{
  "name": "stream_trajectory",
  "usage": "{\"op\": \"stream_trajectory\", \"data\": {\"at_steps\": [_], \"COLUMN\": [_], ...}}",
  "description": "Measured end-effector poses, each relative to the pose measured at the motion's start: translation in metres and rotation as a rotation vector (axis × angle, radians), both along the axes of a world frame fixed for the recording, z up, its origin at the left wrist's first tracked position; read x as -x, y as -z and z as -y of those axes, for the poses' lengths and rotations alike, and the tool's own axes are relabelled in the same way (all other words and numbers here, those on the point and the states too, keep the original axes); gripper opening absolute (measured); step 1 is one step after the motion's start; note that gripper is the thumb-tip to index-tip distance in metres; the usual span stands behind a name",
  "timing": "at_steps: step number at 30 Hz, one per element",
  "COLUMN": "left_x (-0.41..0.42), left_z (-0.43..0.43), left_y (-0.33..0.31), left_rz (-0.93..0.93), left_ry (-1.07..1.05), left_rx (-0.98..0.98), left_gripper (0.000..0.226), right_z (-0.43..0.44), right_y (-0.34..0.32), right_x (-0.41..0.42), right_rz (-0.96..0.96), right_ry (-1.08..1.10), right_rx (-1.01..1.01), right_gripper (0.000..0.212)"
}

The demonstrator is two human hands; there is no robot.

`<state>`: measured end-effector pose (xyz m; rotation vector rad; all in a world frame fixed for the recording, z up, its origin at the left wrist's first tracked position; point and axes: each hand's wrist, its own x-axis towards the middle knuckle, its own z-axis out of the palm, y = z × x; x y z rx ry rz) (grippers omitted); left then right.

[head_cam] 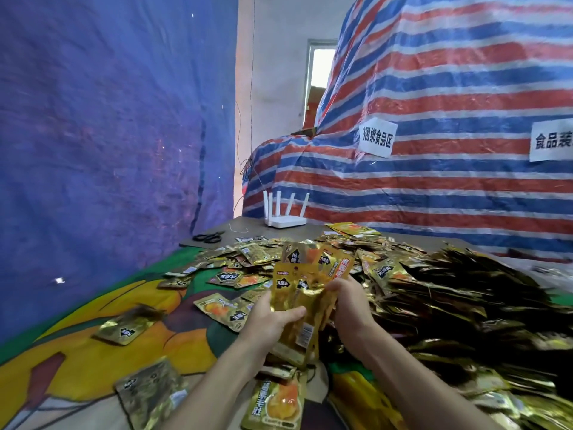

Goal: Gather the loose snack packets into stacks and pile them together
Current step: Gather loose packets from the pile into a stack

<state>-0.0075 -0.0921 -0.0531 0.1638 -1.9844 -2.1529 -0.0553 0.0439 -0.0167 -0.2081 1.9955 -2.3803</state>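
1. Gripping a fanned stack of gold packets from both sides: left hand curled round its 9 o'clock edge, right hand round the 3 o'clock edge.
2. Held upright above the mat, long axis 12 to 6 o'clock, tops splayed.
3. Heaped pile close at 3 o'clock, nearer the right hand; likely the stack's next stop.
4. Loose packets scattered toward 9 o'clock, not yet gathered.

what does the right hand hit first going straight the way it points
The held bunch of packets: the right hand grips its edge. Beyond that, probably the loose packets behind, though depth is unclear.
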Motion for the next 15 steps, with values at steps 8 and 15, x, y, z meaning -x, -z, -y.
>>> {"op": "stream_trajectory", "data": {"at_steps": [8, 15], "left_x": [-0.004, -0.010], "left_z": [-0.008, -0.019], "left_y": [0.001, -0.001], "left_rz": [-0.172, -0.404], "left_ry": [0.056, -0.023], "left_rx": [0.191, 0.326], "left_gripper": [0.052, 0.064], "right_z": [0.007, 0.008], "right_y": [0.011, 0.011], "right_x": [-0.011, -0.027], "right_rz": [-0.102, -0.195], "right_ry": [-0.049, 0.015], "right_rx": [0.091, 0.231], "right_gripper": [0.047, 0.044]}}
